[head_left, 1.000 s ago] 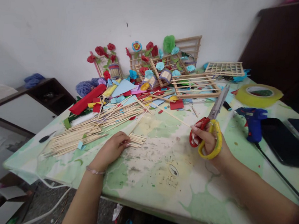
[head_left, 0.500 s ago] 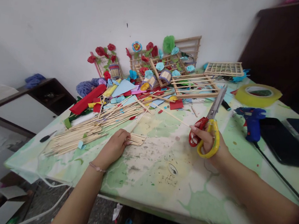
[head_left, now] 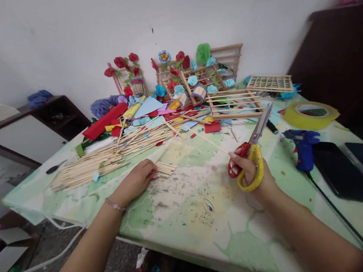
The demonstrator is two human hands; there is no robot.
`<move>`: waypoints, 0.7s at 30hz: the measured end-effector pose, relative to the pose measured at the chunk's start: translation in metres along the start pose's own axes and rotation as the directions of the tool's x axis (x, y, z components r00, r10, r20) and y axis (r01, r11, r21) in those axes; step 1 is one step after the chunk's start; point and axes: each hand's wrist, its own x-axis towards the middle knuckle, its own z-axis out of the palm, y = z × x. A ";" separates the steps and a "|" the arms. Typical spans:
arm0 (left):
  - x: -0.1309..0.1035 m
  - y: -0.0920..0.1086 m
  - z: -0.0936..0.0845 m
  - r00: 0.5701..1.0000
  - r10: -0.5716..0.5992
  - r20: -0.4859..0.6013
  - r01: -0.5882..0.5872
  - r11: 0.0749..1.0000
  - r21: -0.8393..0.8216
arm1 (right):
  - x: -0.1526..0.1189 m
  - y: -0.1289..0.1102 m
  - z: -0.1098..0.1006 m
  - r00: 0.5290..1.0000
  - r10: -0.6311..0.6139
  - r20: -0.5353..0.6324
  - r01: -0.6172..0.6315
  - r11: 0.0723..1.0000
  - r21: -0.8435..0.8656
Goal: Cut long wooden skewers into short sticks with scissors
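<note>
My left hand (head_left: 140, 176) rests on the table with its fingers closed at a small bundle of short wooden sticks (head_left: 166, 169). On the right, my right hand (head_left: 250, 169) holds scissors (head_left: 258, 131) with one red and one yellow handle, blades pointing up and slightly apart. A long thin stick (head_left: 207, 140) runs from its fingertips toward the left. Beyond my left hand lies a large pile of long wooden sticks (head_left: 91, 167) on the patterned tablecloth (head_left: 187, 224).
Stick frames (head_left: 236, 103) with paper flowers (head_left: 192, 80) stand along the wall. At right are yellow tape (head_left: 327, 120), a blue glue gun (head_left: 305, 150) with a cable, and two dark phones (head_left: 344, 174). Red paper (head_left: 106, 121) lies at back left.
The whole view has shifted slightly, moving everything a little to the left. Both hands keep nearly the same pose, with the scissors and long stick still at my right hand.
</note>
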 end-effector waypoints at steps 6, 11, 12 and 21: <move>0.000 0.000 -0.001 0.999 0.036 -0.003 -0.035 0.987 0.156 | 0.001 0.000 -0.001 1.000 0.018 -0.010 -0.018 1.000 0.006; 0.004 -0.001 -0.005 0.985 0.163 0.052 -0.171 0.918 0.358 | 0.001 0.000 -0.001 0.999 0.029 -0.022 -0.028 0.999 0.021; 0.004 -0.002 -0.006 0.981 0.184 0.057 -0.192 0.909 0.370 | 0.001 0.000 -0.001 0.999 0.030 -0.026 -0.029 0.999 0.026; 0.029 0.032 -0.018 0.897 -0.141 -0.418 0.013 0.956 -0.294 | 0.003 0.002 -0.001 0.999 -0.016 0.036 0.011 0.992 0.123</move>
